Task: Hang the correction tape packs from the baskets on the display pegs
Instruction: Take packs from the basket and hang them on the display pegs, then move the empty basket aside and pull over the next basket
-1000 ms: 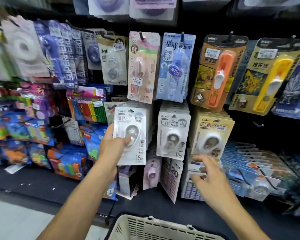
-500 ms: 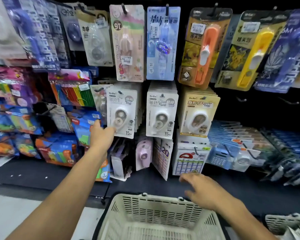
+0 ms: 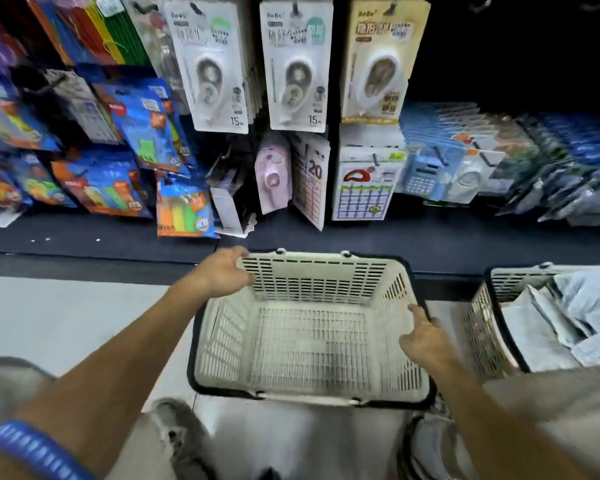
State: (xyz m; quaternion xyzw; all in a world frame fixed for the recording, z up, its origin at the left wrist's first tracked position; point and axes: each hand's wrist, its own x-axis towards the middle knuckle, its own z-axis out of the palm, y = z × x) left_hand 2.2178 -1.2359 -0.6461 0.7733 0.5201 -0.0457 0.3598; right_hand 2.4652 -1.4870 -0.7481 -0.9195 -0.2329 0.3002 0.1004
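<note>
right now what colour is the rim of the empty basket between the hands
Black, around a cream slatted basket; the head view shows it best.

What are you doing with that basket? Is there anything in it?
A person is restocking correction tape packs on shop pegs. Right now both hands are on the near basket, which looks empty: the left hand grips its far left corner, and the right hand rests on its right rim. No pack is in either hand. The other basket, to the right, holds pale packets, and packs already hang in rows above.
</note>
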